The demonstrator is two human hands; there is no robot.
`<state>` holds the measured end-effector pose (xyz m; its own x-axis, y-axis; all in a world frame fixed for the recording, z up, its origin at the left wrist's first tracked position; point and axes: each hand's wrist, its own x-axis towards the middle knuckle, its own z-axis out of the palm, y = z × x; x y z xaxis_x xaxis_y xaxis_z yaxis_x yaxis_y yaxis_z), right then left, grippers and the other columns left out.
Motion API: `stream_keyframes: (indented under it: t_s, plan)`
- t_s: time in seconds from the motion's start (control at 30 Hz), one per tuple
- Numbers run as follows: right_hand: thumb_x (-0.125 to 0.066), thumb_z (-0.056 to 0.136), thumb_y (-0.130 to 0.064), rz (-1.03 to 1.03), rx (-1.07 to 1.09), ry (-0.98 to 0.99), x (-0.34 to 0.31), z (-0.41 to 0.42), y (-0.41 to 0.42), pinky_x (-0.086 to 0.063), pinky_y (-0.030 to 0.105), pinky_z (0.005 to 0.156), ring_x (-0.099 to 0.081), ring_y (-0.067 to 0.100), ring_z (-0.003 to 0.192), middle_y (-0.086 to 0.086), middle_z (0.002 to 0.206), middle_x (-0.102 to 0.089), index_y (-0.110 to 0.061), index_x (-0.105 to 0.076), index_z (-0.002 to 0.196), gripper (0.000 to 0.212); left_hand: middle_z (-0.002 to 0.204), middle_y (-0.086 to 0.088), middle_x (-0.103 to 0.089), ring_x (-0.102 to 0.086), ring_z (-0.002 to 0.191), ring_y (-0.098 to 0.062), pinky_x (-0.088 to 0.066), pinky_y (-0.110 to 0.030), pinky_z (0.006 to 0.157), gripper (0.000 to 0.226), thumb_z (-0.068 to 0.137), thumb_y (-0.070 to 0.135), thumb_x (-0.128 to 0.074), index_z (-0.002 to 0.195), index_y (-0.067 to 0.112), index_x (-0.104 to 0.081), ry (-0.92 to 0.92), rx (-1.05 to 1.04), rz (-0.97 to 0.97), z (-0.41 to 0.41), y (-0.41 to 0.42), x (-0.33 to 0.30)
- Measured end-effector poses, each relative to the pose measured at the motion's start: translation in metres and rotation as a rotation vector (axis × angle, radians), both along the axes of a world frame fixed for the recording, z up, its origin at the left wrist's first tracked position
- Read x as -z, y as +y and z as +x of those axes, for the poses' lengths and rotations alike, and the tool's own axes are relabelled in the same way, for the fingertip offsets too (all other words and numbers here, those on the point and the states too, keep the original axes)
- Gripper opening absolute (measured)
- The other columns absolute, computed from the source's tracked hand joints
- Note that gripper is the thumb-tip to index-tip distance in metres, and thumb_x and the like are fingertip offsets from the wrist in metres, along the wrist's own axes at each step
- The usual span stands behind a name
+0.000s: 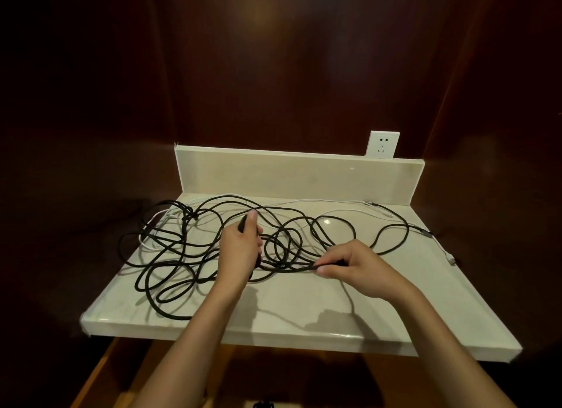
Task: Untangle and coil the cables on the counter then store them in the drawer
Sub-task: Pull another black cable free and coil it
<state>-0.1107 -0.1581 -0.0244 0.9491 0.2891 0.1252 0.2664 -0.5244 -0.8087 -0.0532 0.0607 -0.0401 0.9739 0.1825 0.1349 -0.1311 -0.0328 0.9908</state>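
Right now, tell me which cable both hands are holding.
The black cable: the left hand and right hand both grip it; the white cable lies untouched behind.

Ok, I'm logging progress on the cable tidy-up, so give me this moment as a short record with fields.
surface: pale counter with a raised back edge
black cable: loose tangled loops across the counter, uncoiled
white cable: runs along the back, passes under the black loops at left
left hand: grips the black cable near mid-counter
right hand: pinches a black strand
wall socket: nothing plugged in
drawer: not visible
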Motion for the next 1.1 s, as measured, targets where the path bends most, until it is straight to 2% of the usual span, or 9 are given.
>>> stream_keyframes:
  t_s: [0.17, 0.3, 0.4, 0.47, 0.6, 0.7, 0.8, 0.97, 1.1]
  plan:
    - [-0.065, 0.094, -0.011, -0.046, -0.166, -0.012, -0.013, -0.008, 0.009, -0.041, 0.017, 0.068, -0.056, -0.001, 0.07, -0.02, 0.074, -0.065, -0.015, -0.077, 0.096, 0.013, 0.056, 0.0, -0.06, -0.056, 0.056, -0.023, -0.041, -0.032, 0.061, 0.073, 0.099, 0.062, -0.037, 0.072, 0.002, -0.066, 0.053, 0.148, 0.507, -0.007, -0.008, 0.003]
    - [-0.061, 0.095, -0.019, 0.014, -0.121, -0.102, -0.014, -0.008, 0.016, -0.045, 0.028, 0.069, -0.061, 0.018, 0.074, -0.003, 0.079, -0.067, -0.019, -0.075, 0.089, 0.015, 0.056, -0.001, -0.062, -0.057, 0.055, -0.02, -0.044, -0.031, 0.063, 0.087, 0.096, 0.073, -0.015, 0.069, 0.009, -0.067, 0.144, 0.401, 0.596, -0.021, -0.012, 0.004]
    - [-0.059, 0.093, -0.025, 0.071, -0.048, -0.154, -0.011, -0.004, 0.019, -0.043, 0.032, 0.065, -0.054, 0.012, 0.066, -0.002, 0.071, -0.063, -0.026, -0.072, 0.08, 0.018, 0.062, -0.004, -0.056, -0.05, 0.054, -0.018, -0.046, -0.029, 0.058, 0.091, 0.093, 0.078, -0.01, 0.081, 0.008, -0.067, 0.341, 0.662, 0.388, -0.031, -0.016, 0.001]
    - [-0.063, 0.093, -0.022, 0.134, 0.018, -0.142, -0.01, -0.001, 0.02, -0.04, 0.03, 0.063, -0.049, 0.008, 0.063, -0.001, 0.066, -0.059, -0.018, -0.072, 0.08, 0.016, 0.066, -0.007, -0.054, -0.046, 0.052, -0.015, -0.044, -0.024, 0.051, 0.093, 0.091, 0.08, -0.008, 0.084, 0.005, -0.064, 0.426, 0.8, 0.244, -0.039, -0.018, -0.004]
    - [-0.073, 0.085, -0.029, 0.251, 0.113, -0.094, -0.003, 0.003, 0.026, -0.039, 0.022, 0.056, -0.049, 0.007, 0.058, 0.011, 0.06, -0.055, -0.006, -0.073, 0.079, 0.023, 0.061, 0.0, -0.053, -0.04, 0.05, -0.01, -0.037, -0.019, 0.045, 0.093, 0.087, 0.084, -0.005, 0.081, 0.009, -0.06, 0.52, 1.043, 0.203, -0.043, -0.019, -0.007]
    - [-0.071, 0.087, -0.005, 0.331, 0.173, -0.031, -0.002, 0.003, 0.026, -0.032, 0.01, 0.041, -0.044, -0.001, 0.039, -0.01, 0.046, -0.052, 0.003, -0.072, 0.079, 0.012, 0.06, 0.002, -0.048, -0.04, 0.05, -0.009, -0.035, -0.018, 0.046, 0.074, 0.091, 0.081, -0.031, 0.078, 0.014, -0.059, 0.484, 1.164, 0.215, -0.046, -0.017, -0.005]
    - [-0.072, 0.087, -0.006, 0.331, 0.193, -0.007, -0.004, 0.003, 0.024, -0.03, 0.01, 0.042, -0.04, 0.0, 0.036, -0.013, 0.039, -0.046, -0.001, -0.071, 0.074, 0.013, 0.057, 0.002, -0.047, -0.041, 0.047, -0.007, -0.035, -0.017, 0.045, 0.035, 0.094, 0.043, -0.056, 0.077, 0.012, -0.055, 0.402, 1.244, 0.13, -0.049, -0.012, -0.003]
    - [-0.072, 0.087, -0.018, 0.399, 0.256, 0.065, -0.003, 0.008, 0.014, -0.025, 0.021, 0.047, -0.025, 0.01, 0.046, -0.005, 0.045, -0.031, -0.01, -0.074, 0.067, 0.021, 0.056, 0.003, -0.044, -0.037, 0.047, -0.007, -0.031, -0.017, 0.043, 0.041, 0.095, 0.05, -0.05, 0.071, 0.017, -0.059, 0.429, 1.157, -0.135, -0.046, -0.01, -0.001]
    - [-0.068, 0.091, -0.018, 0.439, 0.32, 0.079, 0.004, 0.012, 0.001, -0.034, 0.017, 0.05, -0.034, 0.011, 0.047, 0.0, 0.048, -0.034, -0.007, -0.076, 0.072, 0.023, 0.058, 0.001, -0.044, -0.039, 0.044, -0.007, -0.031, -0.016, 0.04, 0.047, 0.1, 0.052, -0.045, 0.074, 0.015, -0.058, 0.448, 0.813, -0.378, -0.037, -0.009, -0.005]
